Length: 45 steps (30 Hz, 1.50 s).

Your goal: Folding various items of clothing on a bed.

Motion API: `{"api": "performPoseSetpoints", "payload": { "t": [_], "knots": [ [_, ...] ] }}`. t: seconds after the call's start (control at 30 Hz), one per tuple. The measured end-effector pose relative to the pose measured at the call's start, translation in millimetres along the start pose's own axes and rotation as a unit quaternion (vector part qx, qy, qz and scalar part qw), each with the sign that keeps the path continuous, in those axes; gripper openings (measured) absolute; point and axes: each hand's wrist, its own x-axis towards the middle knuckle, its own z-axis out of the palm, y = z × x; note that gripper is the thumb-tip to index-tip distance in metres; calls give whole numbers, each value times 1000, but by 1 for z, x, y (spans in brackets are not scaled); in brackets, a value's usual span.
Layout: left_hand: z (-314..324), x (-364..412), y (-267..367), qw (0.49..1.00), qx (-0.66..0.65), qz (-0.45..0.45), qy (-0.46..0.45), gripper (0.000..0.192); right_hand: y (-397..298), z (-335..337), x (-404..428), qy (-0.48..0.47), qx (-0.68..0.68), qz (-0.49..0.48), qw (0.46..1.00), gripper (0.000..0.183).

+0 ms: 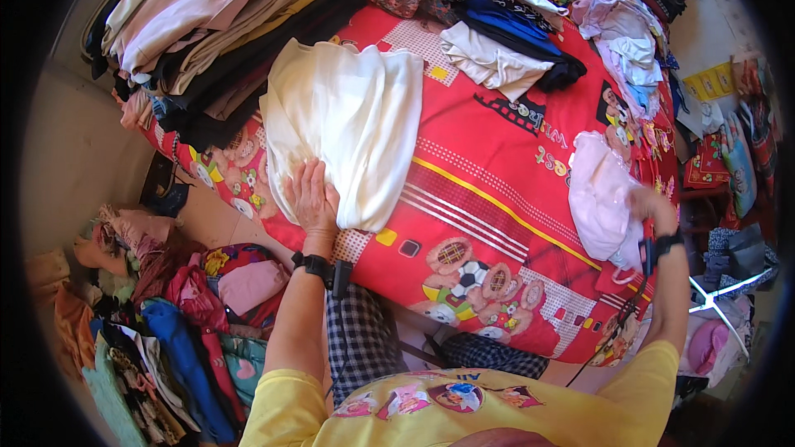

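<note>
A white pleated garment (348, 118) lies spread on the red patterned bedcover (472, 198). My left hand (312, 195) rests on its lower left part, palm down with the fingers somewhat apart. At the right, my right hand (646, 203) is at the edge of a pale pink garment (599, 195) that lies on the bedcover. The right hand is blurred, and whether its fingers grip the cloth is unclear. Beyond the middle of the bed are a crumpled white cloth (490, 59) and folded blue and black clothes (515, 22).
A tall stack of folded clothes (230, 18) stands at the bed's far left. Piled clothes (180, 310) lie at the lower left. Crumpled pink clothes (621, 31) cover the far right corner. Several cloths and a yellow packet (710, 82) lie beyond the bed's right side.
</note>
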Motion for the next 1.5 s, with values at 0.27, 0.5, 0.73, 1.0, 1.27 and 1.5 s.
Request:
{"api": "performPoseSetpoints", "payload": {
  "t": [0.27,0.5,0.73,1.0,1.27,1.5],
  "knots": [
    [5,3,-5,1000,-14,5,-9,39,-160,-219,145,570,81,-97,812,67],
    [12,4,-6,1000,-6,-3,-16,36,-193,-253,259,400,99,114,904,51],
    [8,4,-1,1000,-15,2,4,37,-170,-218,221,462,158,-14,873,50],
    [1,1,1,1000,-17,5,20,39,-83,-43,57,429,108,-22,896,50],
    [-4,-2,0,999,-27,-7,29,39,-33,10,-49,226,-12,245,943,44],
    [-4,4,-3,1000,-24,-7,14,42,-120,-151,73,383,20,-64,921,58]
  ]
}}
